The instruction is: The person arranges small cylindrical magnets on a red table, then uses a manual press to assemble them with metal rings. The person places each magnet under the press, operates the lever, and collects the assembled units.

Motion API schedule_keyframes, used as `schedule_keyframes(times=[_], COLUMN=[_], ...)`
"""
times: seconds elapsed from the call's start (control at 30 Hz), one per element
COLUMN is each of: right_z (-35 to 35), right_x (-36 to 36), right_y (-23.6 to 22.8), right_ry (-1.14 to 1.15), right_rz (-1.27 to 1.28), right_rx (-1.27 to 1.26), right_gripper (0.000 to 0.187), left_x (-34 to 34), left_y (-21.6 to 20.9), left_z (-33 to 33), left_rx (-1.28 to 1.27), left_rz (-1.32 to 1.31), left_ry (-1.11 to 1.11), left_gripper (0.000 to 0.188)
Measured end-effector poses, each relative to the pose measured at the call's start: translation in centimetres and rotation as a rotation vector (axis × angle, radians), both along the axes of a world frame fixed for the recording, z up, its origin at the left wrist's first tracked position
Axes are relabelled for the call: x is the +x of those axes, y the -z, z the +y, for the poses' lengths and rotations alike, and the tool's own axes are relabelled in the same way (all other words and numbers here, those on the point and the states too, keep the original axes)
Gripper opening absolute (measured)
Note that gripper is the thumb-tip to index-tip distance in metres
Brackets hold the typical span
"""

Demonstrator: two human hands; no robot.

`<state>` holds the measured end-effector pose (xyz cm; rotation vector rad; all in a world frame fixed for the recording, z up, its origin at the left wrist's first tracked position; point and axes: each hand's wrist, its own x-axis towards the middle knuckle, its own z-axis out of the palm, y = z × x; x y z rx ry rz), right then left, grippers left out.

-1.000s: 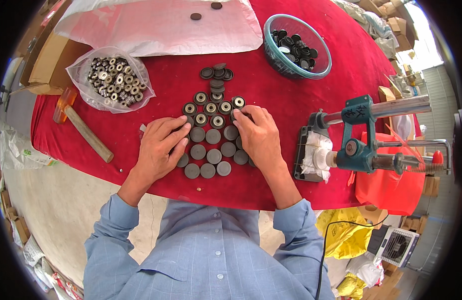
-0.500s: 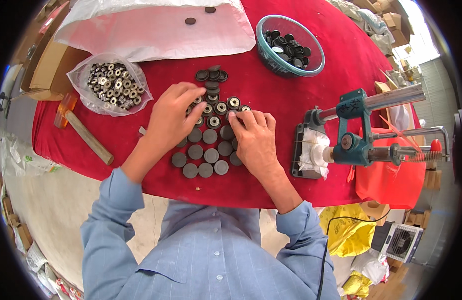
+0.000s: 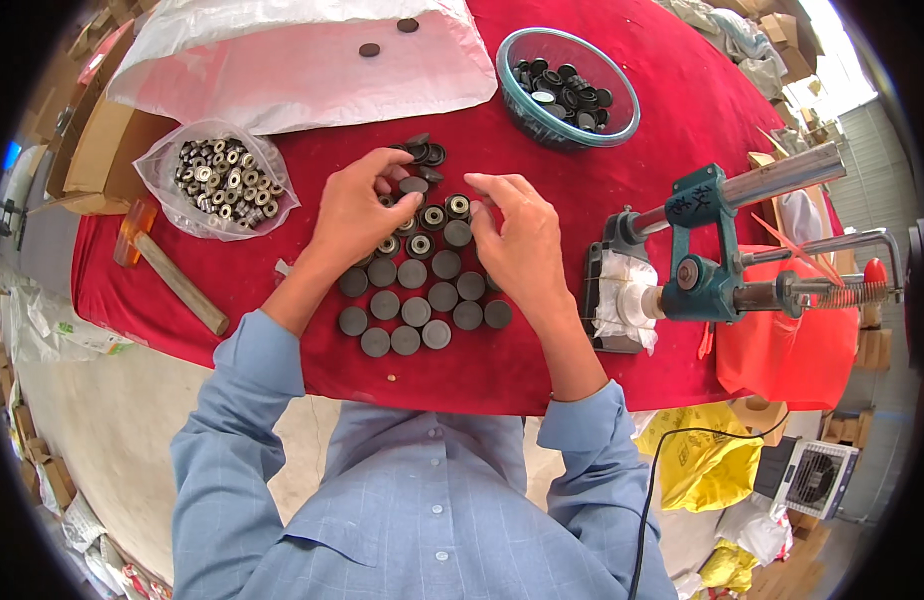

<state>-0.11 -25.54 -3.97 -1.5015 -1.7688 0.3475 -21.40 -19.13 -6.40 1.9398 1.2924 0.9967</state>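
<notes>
My left hand (image 3: 364, 207) is over the upper left of a cluster of small round parts, with a dark grey cap (image 3: 414, 186) between its thumb and fingers. Right of it hovers my right hand (image 3: 522, 238), thumb and forefinger apart with nothing visible between them. Between the hands, black cups with metal bearings (image 3: 434, 217) in them lie face up. Nearer me are several rows of plain dark grey discs (image 3: 416, 312). A few loose black caps (image 3: 435, 155) lie just beyond my left fingers, which partly hide them.
A plastic bag of bearings (image 3: 232, 180) and a hammer (image 3: 177, 277) lie at left. At the back are a white sack (image 3: 312, 85) and a clear bowl (image 3: 622, 132) of black caps. A green hand press (image 3: 707, 245) stands at right on the red cloth (image 3: 572, 385).
My right hand has lifted off the parts and moved slightly away from me. A plain grey disc now shows beside the bearings near it. My left hand has shifted slightly, a cap now between its fingers.
</notes>
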Motion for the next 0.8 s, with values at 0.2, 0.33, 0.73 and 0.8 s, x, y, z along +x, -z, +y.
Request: schedule_keyframes(times=[0.2,0.33,0.73,0.8], right_z=[1.4,3.9,6.0,4.8], right_x=[-0.4,-1.3,-2.5,-1.9], right_y=[1.5,2.1,2.6,1.6], right_ry=[-0.021,-0.034,-0.027,-0.063], right_rz=[-0.030,-0.182,-0.070,0.018], right_rx=[-0.037,-0.068,-0.098,-0.125], right_gripper=[0.028,0.029,0.029,0.029], left_x=[-3.9,-4.2,-3.8,-3.8], left_y=[-1.1,-0.1,1.8,1.4], left_z=[-4.0,-5.9,-6.7,-7.0], left_rx=[0.045,0.199,0.355,0.424], left_rz=[0.042,0.096,0.269,0.323], left_ry=[0.011,0.061,0.081,0.124], left_gripper=[0.031,0.029,0.029,0.030])
